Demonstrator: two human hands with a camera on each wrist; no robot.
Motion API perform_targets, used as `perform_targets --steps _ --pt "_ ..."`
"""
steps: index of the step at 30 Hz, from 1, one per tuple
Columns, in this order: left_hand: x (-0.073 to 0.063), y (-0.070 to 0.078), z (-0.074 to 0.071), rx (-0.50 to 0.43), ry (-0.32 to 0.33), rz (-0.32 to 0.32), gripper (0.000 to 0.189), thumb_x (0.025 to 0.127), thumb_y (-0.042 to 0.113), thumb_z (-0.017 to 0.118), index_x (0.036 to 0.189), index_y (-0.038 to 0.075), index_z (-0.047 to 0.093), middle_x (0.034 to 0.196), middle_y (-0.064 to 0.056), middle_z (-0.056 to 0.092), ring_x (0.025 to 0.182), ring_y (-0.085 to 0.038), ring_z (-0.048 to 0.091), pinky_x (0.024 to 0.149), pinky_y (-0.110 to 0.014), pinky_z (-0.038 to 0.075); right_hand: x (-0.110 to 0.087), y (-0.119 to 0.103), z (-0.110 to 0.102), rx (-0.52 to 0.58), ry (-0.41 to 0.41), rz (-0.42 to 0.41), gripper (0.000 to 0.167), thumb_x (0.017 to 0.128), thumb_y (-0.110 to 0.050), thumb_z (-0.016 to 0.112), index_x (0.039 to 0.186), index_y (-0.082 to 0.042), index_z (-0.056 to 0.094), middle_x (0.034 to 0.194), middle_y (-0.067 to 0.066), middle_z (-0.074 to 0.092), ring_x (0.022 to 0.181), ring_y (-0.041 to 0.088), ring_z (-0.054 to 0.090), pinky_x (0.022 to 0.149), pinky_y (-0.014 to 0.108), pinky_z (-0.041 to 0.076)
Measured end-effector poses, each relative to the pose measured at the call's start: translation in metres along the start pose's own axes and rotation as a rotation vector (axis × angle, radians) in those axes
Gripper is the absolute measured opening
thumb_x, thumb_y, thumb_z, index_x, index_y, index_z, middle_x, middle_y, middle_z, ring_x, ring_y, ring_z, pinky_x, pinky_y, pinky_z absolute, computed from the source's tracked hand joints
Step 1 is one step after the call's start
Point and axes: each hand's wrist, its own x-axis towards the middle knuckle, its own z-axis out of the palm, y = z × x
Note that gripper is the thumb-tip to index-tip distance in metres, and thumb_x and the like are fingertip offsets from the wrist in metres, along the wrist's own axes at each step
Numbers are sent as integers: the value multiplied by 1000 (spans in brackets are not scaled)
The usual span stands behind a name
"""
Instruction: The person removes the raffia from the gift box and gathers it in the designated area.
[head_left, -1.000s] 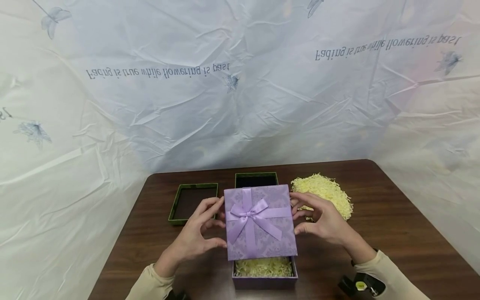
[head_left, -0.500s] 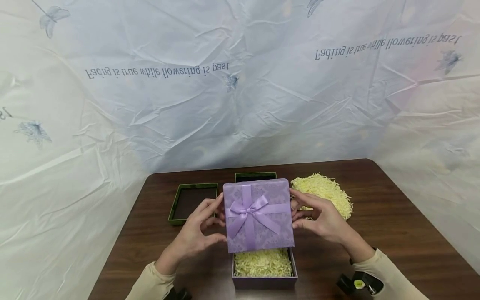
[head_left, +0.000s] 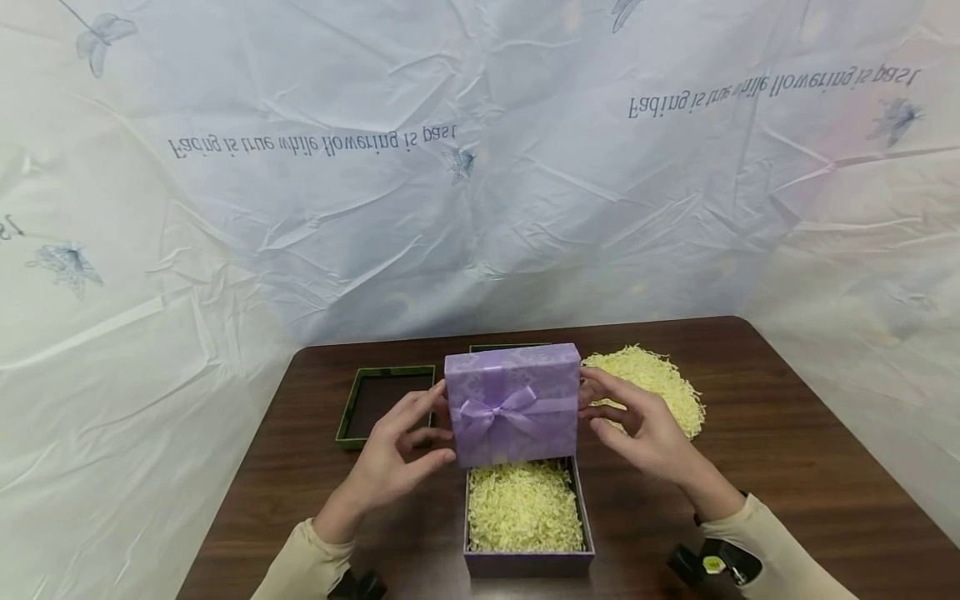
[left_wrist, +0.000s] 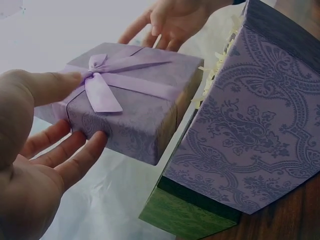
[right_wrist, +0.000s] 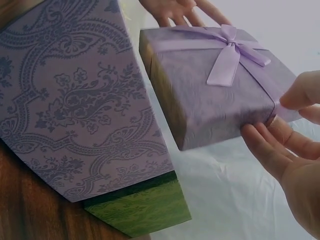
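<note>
A purple patterned gift box lid with a lilac ribbon bow is held up between both hands, tilted over the back of its box. My left hand grips the lid's left side, the fingertips against its wall. On the opposite side my right hand holds it the same way. Both wrist views show the lid raised clear of the purple box. That box stands on the table, filled with pale yellow shredded paper.
A shallow green-rimmed tray lies behind my left hand. Another green box is mostly hidden behind the lid. To the right, a heap of shredded paper rests on the brown table. A white printed sheet hangs behind.
The lid has tipped further upright and risen, its lower edge moving away from me. More of the shredded paper in the box shows. Both hands have turned slightly with it.
</note>
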Motion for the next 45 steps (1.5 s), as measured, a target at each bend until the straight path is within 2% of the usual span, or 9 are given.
perform_targets --steps 12,22,26,29,33,36,39,43,45 --pt "4 3 1 -110 -9 45 66 83 -19 64 144 -5 41 136 -20 45 128 -20 49 92 -51 53 1 0 0 28 88 10 50 85 19 59 133 13 47 118 -1 61 111 10 59 92 30 56" --pt "11 3 2 -149 32 146 50 85 -18 62 132 -11 48 135 -21 46 128 -25 49 100 -52 48 5 -2 5 112 161 -14 28 99 6 47 125 15 52 125 1 60 117 11 57 94 27 55" --pt "12 3 2 -172 41 150 42 86 -17 61 126 -12 49 131 -21 47 127 -24 50 101 -50 48 5 -1 8 78 203 3 25 98 4 49 122 13 55 121 -1 61 106 7 58 74 20 55" --pt "12 2 3 -189 60 128 38 88 -13 60 124 -12 50 130 -20 48 127 -23 49 102 -46 48 6 -2 9 59 211 20 24 98 3 51 120 11 56 118 -1 61 86 6 55 51 26 44" --pt "12 1 4 -197 91 85 33 91 -9 61 122 -11 51 129 -17 48 127 -22 49 103 -41 48 8 -3 10 58 219 40 23 96 6 52 118 10 57 116 0 61 77 5 52 44 29 41" --pt "13 1 5 -203 109 58 31 91 -6 62 120 -11 52 128 -19 48 126 -24 49 104 -39 48 8 -4 11 65 226 34 26 92 11 54 118 12 57 116 1 61 86 7 57 51 22 48" --pt "13 1 6 -201 133 39 29 92 -4 62 119 -11 53 125 -28 47 125 -34 49 105 -40 47 9 -4 11 99 207 5 31 88 16 55 119 15 55 118 6 61 103 11 59 71 18 56" --pt "14 1 6 -176 177 19 27 91 -5 62 115 -15 54 122 -35 47 124 -42 48 103 -41 49 9 -2 11 161 155 -34 38 84 20 57 122 18 52 120 19 59 116 16 57 96 27 54" --pt "15 0 6 -172 194 9 28 89 -8 64 114 -17 54 122 -34 48 124 -43 48 102 -41 50 9 0 10 180 139 -41 41 82 21 58 123 19 51 121 23 57 117 17 56 101 31 51"
